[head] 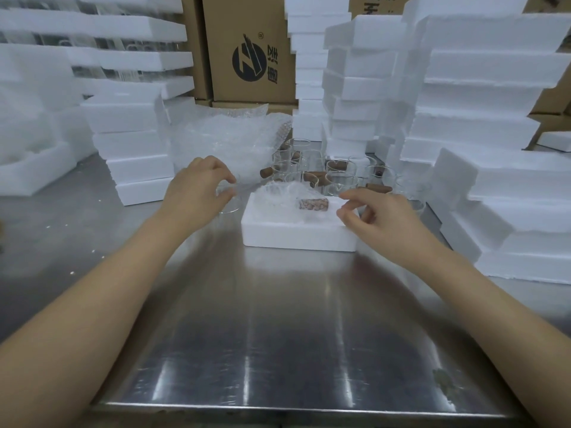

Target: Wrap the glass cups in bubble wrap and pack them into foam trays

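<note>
A steel tabletop (278,319) fills the near view, scuffed and streaked with glare, its front edge bare but for a dull smear near the front right corner. Two bare forearms reach in from the near corners.

Toward the middle lies one open foam tray (296,233), holding a bubble-wrapped cup (290,196) whose brown cork handle (313,204) shows through the wrap. The right hand (380,217) hovers at the tray's right end, fingers loosely curled and gripping nothing that can be seen. The left hand (197,193) sits just left of the tray, fingers and thumb pinching the rim of one bare glass cup (228,200) that stands on the tabletop.

Behind the tray stands a cluster of unwrapped cups (324,171) with cork handles; roughly ten, though clear glass and overlap prevent a sure count. Left of them is a heap of bubble wrap (222,140).

Foam stacks (482,125) line the far edge and both sides: one short stack (133,149) at the left, about four taller ones at the right and center. At the far left, foam layers (129,54) alternate with glassware. Cardboard boxes (250,47) with a dark round logo form the back wall
</note>
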`<state>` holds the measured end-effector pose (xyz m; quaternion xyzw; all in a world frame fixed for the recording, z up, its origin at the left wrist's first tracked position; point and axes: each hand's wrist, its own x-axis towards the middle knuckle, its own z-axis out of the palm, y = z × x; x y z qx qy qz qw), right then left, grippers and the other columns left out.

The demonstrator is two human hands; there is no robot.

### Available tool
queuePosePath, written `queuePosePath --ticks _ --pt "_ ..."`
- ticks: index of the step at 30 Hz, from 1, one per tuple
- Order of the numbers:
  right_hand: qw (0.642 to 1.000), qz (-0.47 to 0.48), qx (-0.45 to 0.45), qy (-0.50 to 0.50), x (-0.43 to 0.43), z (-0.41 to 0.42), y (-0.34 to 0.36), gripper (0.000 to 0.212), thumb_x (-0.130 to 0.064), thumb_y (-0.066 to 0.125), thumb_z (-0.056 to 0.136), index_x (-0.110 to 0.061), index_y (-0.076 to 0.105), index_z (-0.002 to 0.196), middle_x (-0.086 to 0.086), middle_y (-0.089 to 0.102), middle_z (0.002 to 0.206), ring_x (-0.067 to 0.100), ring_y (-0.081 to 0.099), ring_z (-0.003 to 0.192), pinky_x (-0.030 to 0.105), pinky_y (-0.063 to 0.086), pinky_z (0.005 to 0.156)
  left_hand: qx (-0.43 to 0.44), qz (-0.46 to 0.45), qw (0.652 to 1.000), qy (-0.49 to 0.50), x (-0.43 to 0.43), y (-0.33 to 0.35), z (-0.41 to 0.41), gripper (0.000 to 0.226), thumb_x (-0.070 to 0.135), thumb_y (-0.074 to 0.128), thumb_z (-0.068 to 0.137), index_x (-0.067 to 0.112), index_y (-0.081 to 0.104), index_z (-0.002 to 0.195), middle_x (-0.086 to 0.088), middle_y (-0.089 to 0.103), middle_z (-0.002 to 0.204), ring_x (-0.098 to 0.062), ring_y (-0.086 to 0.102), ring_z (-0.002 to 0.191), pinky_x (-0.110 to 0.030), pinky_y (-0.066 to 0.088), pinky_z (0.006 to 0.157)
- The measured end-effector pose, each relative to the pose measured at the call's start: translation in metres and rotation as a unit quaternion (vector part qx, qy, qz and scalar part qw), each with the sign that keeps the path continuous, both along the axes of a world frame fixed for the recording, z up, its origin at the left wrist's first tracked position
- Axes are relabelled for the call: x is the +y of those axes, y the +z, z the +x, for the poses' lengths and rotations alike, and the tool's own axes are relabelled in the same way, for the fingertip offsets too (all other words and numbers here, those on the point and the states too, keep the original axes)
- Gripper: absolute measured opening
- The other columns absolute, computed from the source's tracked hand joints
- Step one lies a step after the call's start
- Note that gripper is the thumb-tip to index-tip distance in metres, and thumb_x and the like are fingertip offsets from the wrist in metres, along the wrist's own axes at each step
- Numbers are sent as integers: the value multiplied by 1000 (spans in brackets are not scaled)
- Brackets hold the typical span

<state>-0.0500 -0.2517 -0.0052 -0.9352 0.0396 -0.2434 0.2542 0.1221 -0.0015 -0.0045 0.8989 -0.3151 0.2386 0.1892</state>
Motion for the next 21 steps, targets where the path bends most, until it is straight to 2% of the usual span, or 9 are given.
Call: queuePosePath --ticks 2,4,7,9,12,15,17,19,21 --pt "1000 -19 6 -5 -1 -1 2 31 -30 57 92 -23 63 122 -10 68 94 7 60 72 31 51 80 -29 -83 995 -50 -9 2 -10 23 25 50 99 14 67 110 0 58 115 -19 52 106 -34 45 85" --pt "998 -47 -38 -25 0 -4 7 26 -25 56 93 -24 67 116 -5 68 89 14 60 78 38 52 79 -51 -124 983 -129 -18 8 -25 30 26 41 103 12 66 110 -1 60 112 -18 53 106 -31 41 89" --pt "960 -138 -206 -127 -4 -14 26 20 -18 57 89 -20 72 102 -1 71 96 25 60 92 38 47 76 -93 -66 968 -226 -30 13 -47 40 35 34 100 12 67 103 1 65 102 -16 55 98 -30 33 84" --pt "915 -197 -266 -229 -20 -22 42 24 -18 55 85 -16 71 103 3 69 109 32 55 105 40 39 85 -95 -6 966 -239 -36 9 -55 44 45 33 96 14 65 99 3 67 94 -17 57 89 -23 26 81" --pt "892 -216 -167 -361 -51 -36 51 38 -21 56 84 -10 64 119 14 50 137 39 35 131 50 17 111 -73 83 977 -183 -46 0 -56 55 61 33 91 17 61 108 1 67 90 -22 55 93 -22 24 83" --pt "894 -174 17 -414 -65 -40 49 51 -29 62 84 -11 54 131 17 41 142 41 25 137 61 -2 114 -63 90 982 -156 -51 -1 -53 48 58 34 93 19 60 101 1 62 73 -24 54 91 -29 33 88" --pt "891 -158 84 -418 -68 -38 47 50 -25 62 83 -12 52 131 18 51 129 42 32 130 65 2 113 -90 112 978 -148 -56 0 -54 43 49 29 97 17 58 92 -2 61 66 -28 57 83 -32 37 92" --pt "891 -155 92 -418 -68 -36 47 46 -17 61 82 -12 54 128 18 57 112 42 37 123 65 7 112 -115 142 977 -109 -62 -1 -58 45 44 25 101 14 59 96 -8 67 77 -31 58 96 -37 41 92" --pt "894 -143 74 -418 -65 -37 50 44 -17 62 82 -13 55 126 16 59 105 41 39 120 64 11 111 -136 160 975 -75 -68 -3 -61 46 42 22 103 13 58 103 -9 69 84 -29 60 101 -32 32 100"
